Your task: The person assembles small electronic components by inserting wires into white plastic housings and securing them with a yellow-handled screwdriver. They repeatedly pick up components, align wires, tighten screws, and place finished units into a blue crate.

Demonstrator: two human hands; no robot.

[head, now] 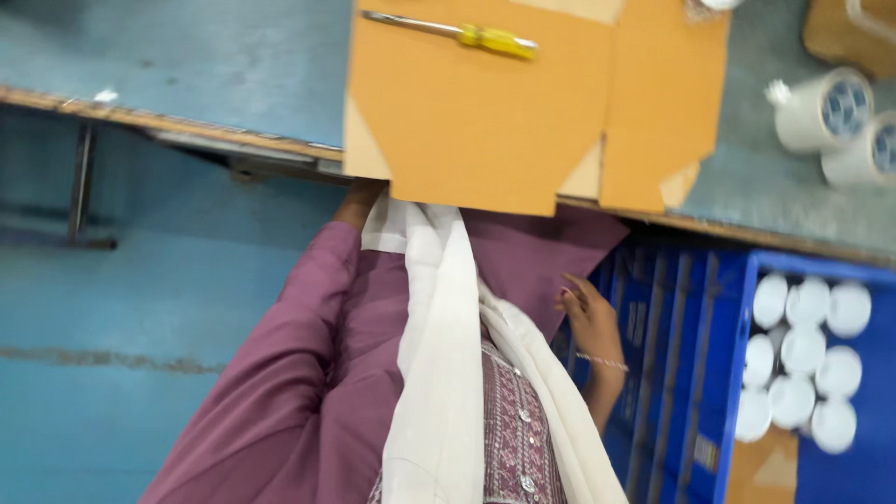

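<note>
Our left hand reaches under the flat cardboard sheet at its near edge, mostly hidden, so we cannot tell how it grips. Our right hand hangs loosely open, holding nothing, beside the blue crate of white lids. Beyond the left hand, a yellow-handled screwdriver lies on the cardboard.

One yellow-handled screwdriver at the top centre, on one flattened cardboard sheet. Two white tape rolls at the upper right. About ten white round caps in one blue crate at the lower right.
</note>
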